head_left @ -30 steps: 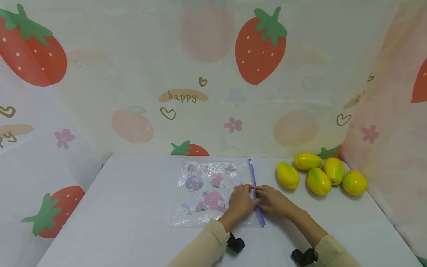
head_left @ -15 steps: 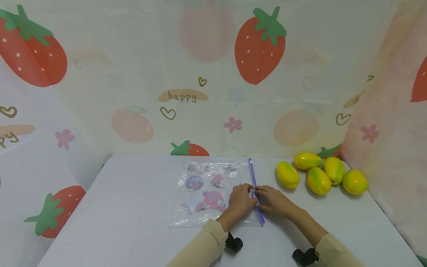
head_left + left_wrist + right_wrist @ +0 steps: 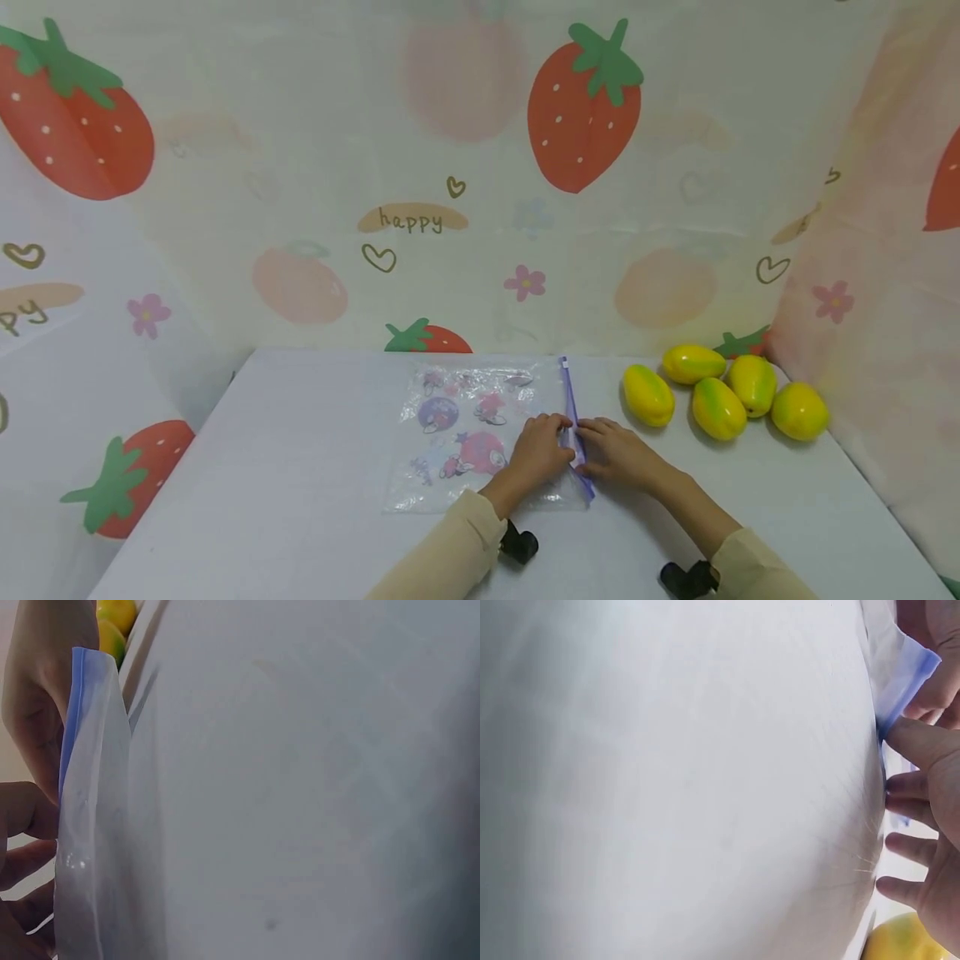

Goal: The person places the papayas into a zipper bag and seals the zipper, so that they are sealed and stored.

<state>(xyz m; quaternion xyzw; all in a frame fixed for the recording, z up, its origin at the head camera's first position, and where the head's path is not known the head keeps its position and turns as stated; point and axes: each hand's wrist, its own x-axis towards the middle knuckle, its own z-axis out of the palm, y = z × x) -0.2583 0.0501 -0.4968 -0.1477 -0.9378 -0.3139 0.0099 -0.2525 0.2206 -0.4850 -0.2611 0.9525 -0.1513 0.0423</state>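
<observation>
A clear plastic zip bag (image 3: 461, 417) with pink and purple cartoon prints lies flat on the white table. Its purple zip edge (image 3: 567, 392) runs along the right side. My left hand (image 3: 536, 454) pinches the bag just inside that edge, while my right hand (image 3: 622, 454) pinches the purple strip from the right. Between the two hands the edge is parted in a narrow gap. The right wrist view has the thumb (image 3: 919, 739) against the strip, with the other fingers spread below. In the left wrist view, the bag's near corner (image 3: 90, 697) stands raised.
Several yellow fruits (image 3: 720, 408) with green streaks sit at the table's back right, beyond my right hand. A small black camera (image 3: 519, 543) is worn on each wrist. Strawberry-printed cloth (image 3: 480, 292) walls the back and sides of the white table (image 3: 300, 467).
The two sides of the purple edge have come apart between the hands. My left hand has shifted slightly left; the right hand keeps about the same place.
</observation>
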